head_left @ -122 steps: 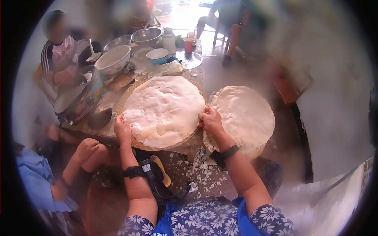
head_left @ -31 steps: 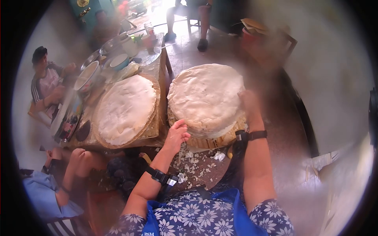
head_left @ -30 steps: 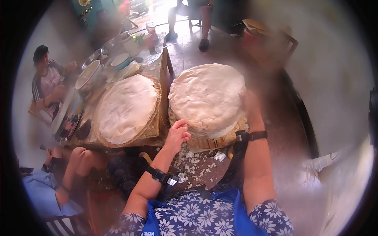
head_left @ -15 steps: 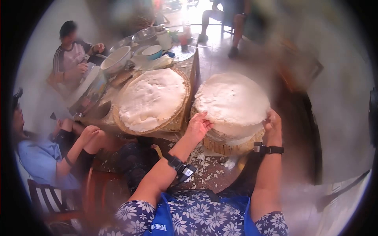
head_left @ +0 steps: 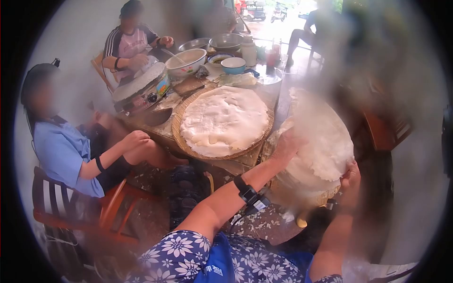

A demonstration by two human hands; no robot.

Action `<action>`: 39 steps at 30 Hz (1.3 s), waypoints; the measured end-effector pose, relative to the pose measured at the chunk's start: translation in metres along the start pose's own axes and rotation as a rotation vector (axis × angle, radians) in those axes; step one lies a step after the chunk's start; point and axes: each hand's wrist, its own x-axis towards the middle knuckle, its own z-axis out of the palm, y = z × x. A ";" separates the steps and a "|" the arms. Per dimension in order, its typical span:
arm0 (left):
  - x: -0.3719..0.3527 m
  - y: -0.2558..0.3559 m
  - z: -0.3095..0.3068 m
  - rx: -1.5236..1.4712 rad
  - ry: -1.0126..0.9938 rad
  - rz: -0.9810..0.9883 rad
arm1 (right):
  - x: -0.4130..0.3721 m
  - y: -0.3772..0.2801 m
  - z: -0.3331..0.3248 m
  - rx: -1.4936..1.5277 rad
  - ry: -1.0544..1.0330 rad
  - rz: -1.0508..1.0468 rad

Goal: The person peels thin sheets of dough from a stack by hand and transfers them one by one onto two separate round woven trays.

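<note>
A round stack of thin white sheets rises at the front right, its outline hazy in this view. My right hand has its fingers curled and pinched on the front right edge of the top white sheet. At the stack's left side, my left hand reaches over the white surface, its fingers smeared and merging with the sheet. Left of the stack, a second pile of white round sheets lies on a woven tray on the table.
Behind the tray stand a blue-white bowl, a large basin, metal bowls and a pale container. Two people sit at the left, one in a blue shirt. White scraps litter the dark surface below the stack.
The view has turned left, so everything sits further right. My right hand has come lower along the stack's edge, towards me. My left hand now overlaps the white surface and is blurred.
</note>
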 end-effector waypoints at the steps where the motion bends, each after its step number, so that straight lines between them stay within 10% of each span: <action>1: -0.006 0.010 -0.002 -0.010 0.008 0.008 | -0.001 -0.002 0.008 -0.014 -0.022 -0.010; 18: -0.103 0.098 -0.237 -0.215 0.592 0.347 | 0.040 0.113 0.261 -0.367 -0.374 0.008; 39: -0.111 0.098 -0.301 0.665 0.900 0.042 | 0.066 0.168 0.262 -0.844 -0.394 -0.071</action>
